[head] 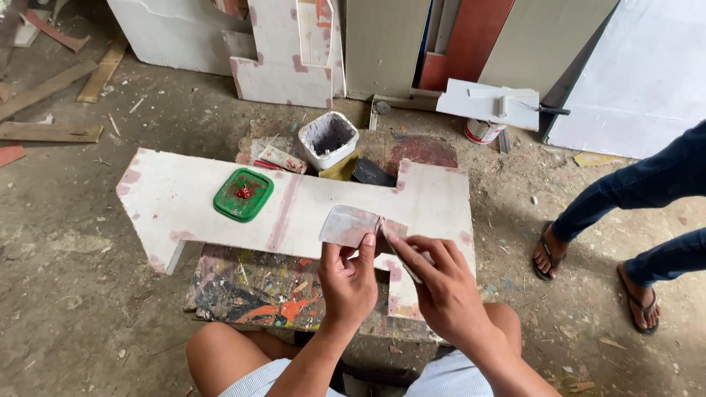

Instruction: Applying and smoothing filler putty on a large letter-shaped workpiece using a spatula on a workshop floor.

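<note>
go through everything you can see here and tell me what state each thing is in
Left hand: gripping the scraper.
Right hand: fingertips on the scraper's edge.
Scraper: held over the board, smeared.
Board: lying flat, patchy white.
Green lid: on the board, red blob inside.
Tub: open, upright.

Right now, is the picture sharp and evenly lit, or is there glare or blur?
Head view: soft, even daylight, no glare; faint shadows under the white board; left hand and right hand sharp, only slight blur toward the frame edges.
</note>
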